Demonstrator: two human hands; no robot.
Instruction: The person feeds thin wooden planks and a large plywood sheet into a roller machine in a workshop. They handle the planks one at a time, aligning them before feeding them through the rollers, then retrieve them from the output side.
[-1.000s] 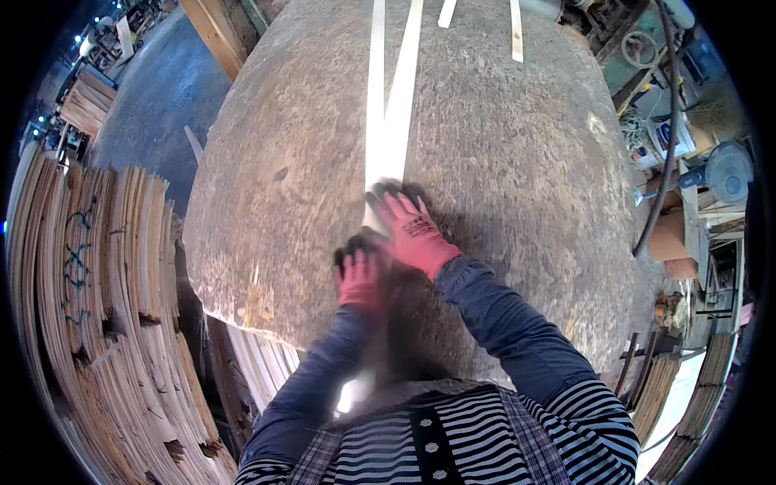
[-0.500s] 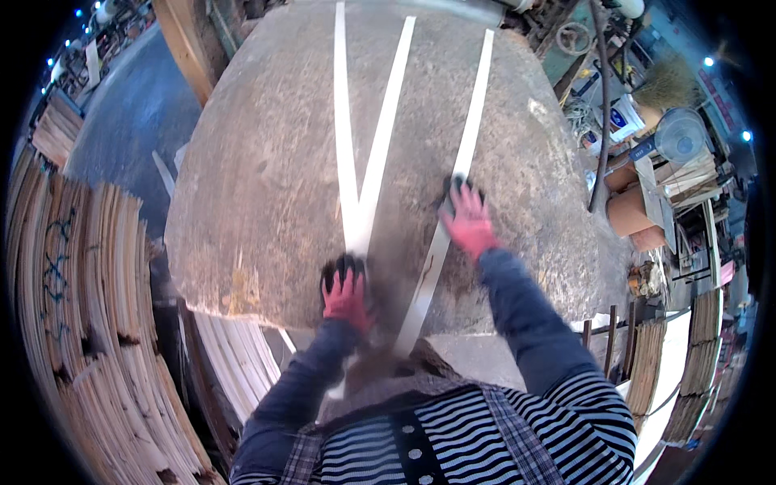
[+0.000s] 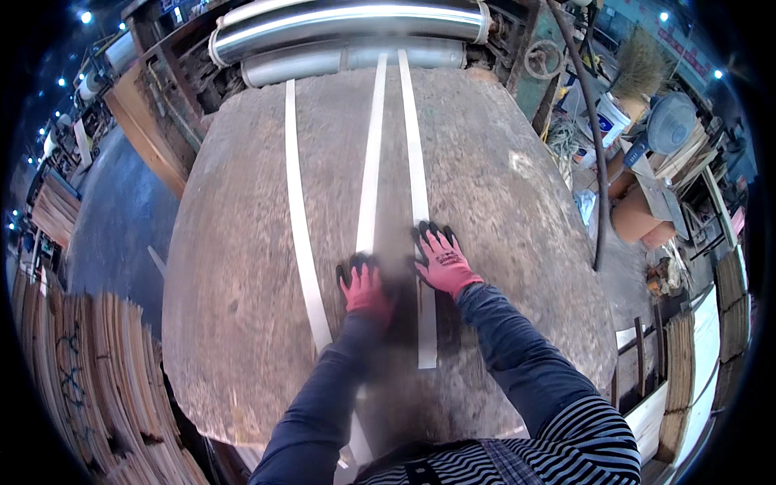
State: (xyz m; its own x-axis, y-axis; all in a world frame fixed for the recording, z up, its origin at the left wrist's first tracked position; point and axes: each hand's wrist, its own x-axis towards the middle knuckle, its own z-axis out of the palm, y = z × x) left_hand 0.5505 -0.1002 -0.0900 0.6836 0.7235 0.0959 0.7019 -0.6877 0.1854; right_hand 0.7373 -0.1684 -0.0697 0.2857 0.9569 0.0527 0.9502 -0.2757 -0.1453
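Three long pale strips, thin like veneer, lie lengthwise on a worn brown tabletop (image 3: 517, 323). My left hand (image 3: 368, 293), in a pink glove with black fingertips, rests on the middle strip (image 3: 371, 162) with its fingers stretched forward. Slightly farther out, my right hand (image 3: 442, 260) lies flat on the right strip (image 3: 413, 153), fingers spread. That strip's near end shows behind the hand, on the tabletop. The far ends of both touched strips come up to the lower metal roller (image 3: 347, 60). The left strip (image 3: 299, 210) lies apart, its near end hidden by my left forearm.
A large shiny roller (image 3: 347, 23) spans the far edge above the lower one. Stacked thin wood sheets (image 3: 105, 372) stand at the left, more stacks (image 3: 677, 380) at the right. A dark upright bar (image 3: 598, 162), a fan (image 3: 671, 123) and cardboard boxes (image 3: 638, 214) are beyond the right edge.
The view has tilted up, bringing the rollers in. The right strip has slid away from me and left, its near end now on the tabletop. The left and middle strips no longer meet at my left hand.
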